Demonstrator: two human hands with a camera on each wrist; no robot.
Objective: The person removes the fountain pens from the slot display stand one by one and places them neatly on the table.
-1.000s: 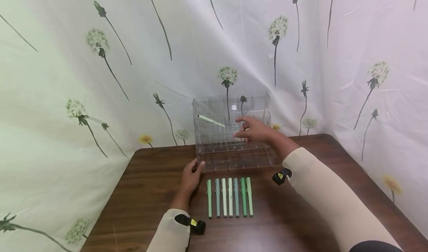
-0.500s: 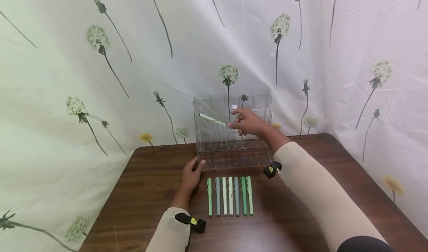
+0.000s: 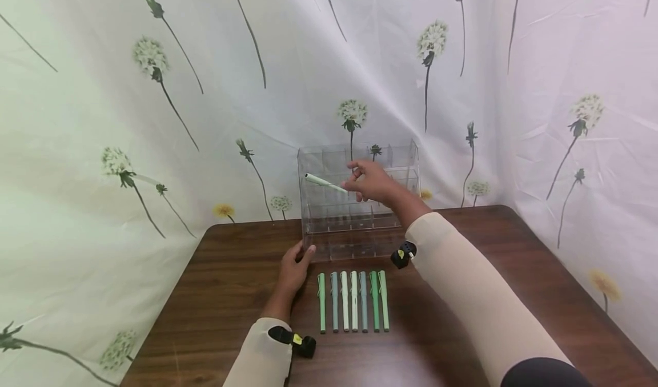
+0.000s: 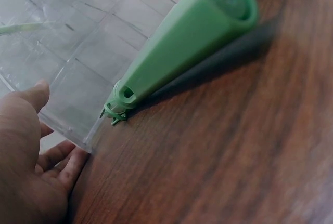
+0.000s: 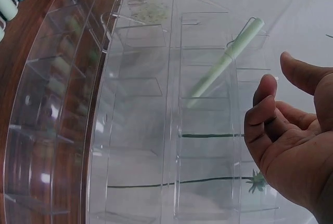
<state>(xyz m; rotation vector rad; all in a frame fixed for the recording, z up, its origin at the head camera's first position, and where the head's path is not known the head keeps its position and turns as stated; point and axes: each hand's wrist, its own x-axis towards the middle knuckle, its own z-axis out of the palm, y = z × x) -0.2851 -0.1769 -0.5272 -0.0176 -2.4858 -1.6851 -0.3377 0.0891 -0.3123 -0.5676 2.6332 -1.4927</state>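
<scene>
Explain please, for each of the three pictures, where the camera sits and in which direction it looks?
Head: worn on the head, looks forward and down at the table, clear organizer, six pens in a row; both sleeved arms, left hand, right hand show.
Left wrist: low over the wood, faces a green pen and the organizer's corner; left hand shows at lower left.
Right wrist: faces the organizer's compartments and the leaning pale green pen; right hand's curled fingers show.
Shared: head and right wrist both show the leaning pen.

Close view: a green pen lies on a brown wooden table. At lower left, the left hand touches a clear plastic organizer.
</scene>
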